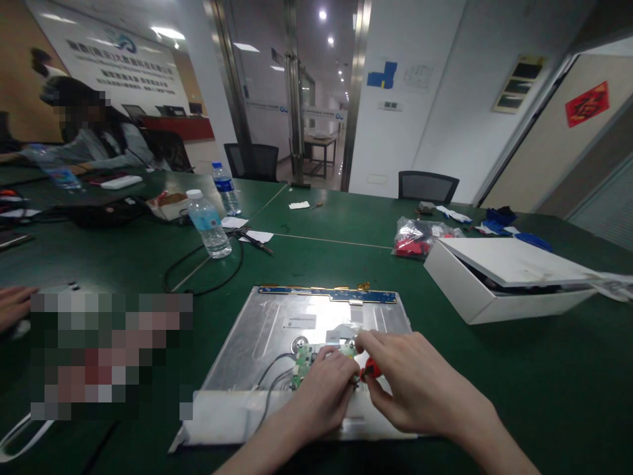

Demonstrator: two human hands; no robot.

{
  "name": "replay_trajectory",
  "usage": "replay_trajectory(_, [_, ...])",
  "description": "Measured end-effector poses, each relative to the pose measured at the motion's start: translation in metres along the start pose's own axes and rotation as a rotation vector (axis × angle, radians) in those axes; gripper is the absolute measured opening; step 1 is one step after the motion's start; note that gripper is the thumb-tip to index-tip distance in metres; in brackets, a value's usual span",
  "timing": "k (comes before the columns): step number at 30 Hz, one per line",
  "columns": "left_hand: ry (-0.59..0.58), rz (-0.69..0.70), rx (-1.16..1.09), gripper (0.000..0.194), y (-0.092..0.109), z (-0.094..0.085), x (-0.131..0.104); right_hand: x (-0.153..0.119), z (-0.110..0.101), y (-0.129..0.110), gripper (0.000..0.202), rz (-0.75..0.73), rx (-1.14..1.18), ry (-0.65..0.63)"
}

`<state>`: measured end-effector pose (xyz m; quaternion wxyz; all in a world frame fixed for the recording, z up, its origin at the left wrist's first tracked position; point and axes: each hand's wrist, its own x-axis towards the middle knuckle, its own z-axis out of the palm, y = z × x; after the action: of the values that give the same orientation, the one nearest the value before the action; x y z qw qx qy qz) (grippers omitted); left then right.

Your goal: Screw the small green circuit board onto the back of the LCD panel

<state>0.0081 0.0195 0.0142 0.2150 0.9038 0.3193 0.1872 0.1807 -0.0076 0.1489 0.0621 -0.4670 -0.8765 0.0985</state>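
A flat metal-backed display panel (232,359) lies on the green table in front of me. On its back sits a green circuit board (302,361) with dark cables running from its left side. My left hand (326,386) rests over the board, its fingers curled and closed by the board's right side; what they pinch, if anything, is hidden. In my right hand (413,379) is a small screwdriver (372,368) with a red and black handle, gripped between thumb and fingers. Its tip is hidden near my left fingertips. A blue strip board (326,295) runs along the panel's far edge.
A white box (499,307) with its lid ajar stands right, beside a plastic bag (418,237) with red contents. Water bottles (210,227) and a black cable (168,280) are at left. Another person's hand (14,307) shows at the left edge; a person (99,142) sits beyond.
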Motion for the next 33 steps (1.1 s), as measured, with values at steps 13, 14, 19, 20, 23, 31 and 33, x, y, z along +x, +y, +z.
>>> replay_trajectory(13, [-0.018,-0.004,-0.004,0.020,0.0009,-0.0019,-0.0005,-0.0030,-0.0022,0.0024,0.019,0.006,0.014,-0.022])
replay_trajectory(14, [-0.023,-0.004,-0.005,0.020,0.0010,-0.0019,-0.0003,-0.0037,-0.0028,0.0022,0.021,0.003,0.028,-0.015])
replay_trajectory(19, [-0.010,0.010,-0.005,0.020,0.0013,-0.0015,0.0003,0.0013,0.0026,0.0027,0.029,0.086,-0.092,0.005])
replay_trajectory(20, [0.003,0.012,-0.006,0.020,0.0012,-0.0013,0.0003,0.0030,0.0040,0.0030,0.027,0.098,-0.122,0.000])
replay_trajectory(23, [0.021,0.021,-0.010,0.017,0.0004,-0.0005,-0.0001,0.0051,0.0050,0.0040,0.017,0.082,-0.128,-0.012])
replay_trajectory(31, [-0.009,0.001,0.001,0.015,-0.0006,-0.0002,-0.0002,0.0018,0.0019,0.0050,0.018,0.042,-0.054,0.018])
replay_trajectory(33, [-0.006,0.007,-0.007,0.016,-0.0001,-0.0011,-0.0002,0.0038,0.0036,0.0057,0.025,0.070,-0.084,0.009])
